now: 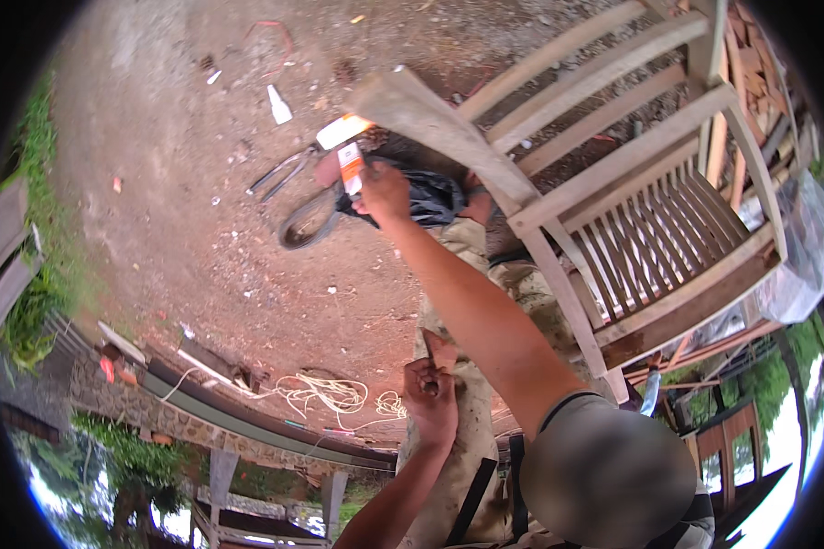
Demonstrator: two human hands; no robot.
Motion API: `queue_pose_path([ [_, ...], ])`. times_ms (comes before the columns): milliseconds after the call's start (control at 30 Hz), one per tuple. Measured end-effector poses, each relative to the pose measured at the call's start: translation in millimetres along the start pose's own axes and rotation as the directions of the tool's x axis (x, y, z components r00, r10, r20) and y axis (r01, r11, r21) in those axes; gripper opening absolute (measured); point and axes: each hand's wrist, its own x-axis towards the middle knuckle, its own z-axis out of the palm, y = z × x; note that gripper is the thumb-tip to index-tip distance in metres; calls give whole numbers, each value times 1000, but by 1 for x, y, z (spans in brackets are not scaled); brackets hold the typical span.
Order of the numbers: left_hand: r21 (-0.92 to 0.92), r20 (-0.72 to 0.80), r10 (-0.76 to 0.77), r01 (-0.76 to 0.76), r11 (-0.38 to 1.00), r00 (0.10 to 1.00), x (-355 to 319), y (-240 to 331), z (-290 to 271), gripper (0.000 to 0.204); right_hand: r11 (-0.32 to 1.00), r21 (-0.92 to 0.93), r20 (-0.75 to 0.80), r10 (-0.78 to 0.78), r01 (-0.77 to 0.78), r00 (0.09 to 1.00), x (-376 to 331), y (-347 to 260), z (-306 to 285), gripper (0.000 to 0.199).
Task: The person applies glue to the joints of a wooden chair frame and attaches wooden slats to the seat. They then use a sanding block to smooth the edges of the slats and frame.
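My right hand (384, 190) reaches forward, its fingers closed around a small white-and-orange box (350, 166). Just under that hand lies a black plastic bag (430, 197), and another white-and-orange pack (341, 131) is right beyond the box. My left hand (430, 395) is curled near my thigh. From its fingers sticks a flat reddish-brown piece (440, 349), whose kind I cannot make out. At the right stands a slatted wooden chair (632, 238), tilted in view, its near parts close to my right arm.
A long-handled metal tool (282, 174) and a dark coiled strap (308, 221) lie left of the bag. Farther off is a white bottle (278, 105). Pale rope (325, 393) is heaped on the dirt ground at lower left. Clear plastic sheeting (801, 247) is beyond the chair.
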Motion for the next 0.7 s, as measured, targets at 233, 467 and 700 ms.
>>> queue_pose_path([
  [233,46,34,101,-103,994,994,12,11,-12,15,954,-279,-199,-165,106,966,-73,0,-68,38],
  [467,188,56,217,-224,956,974,13,3,-18,21,940,-310,-329,-244,140,912,-127,62,-149,30],
  [700,220,96,361,-374,901,928,4,-25,-12,24,936,-223,-220,-319,271,922,-191,112,-188,30],
])
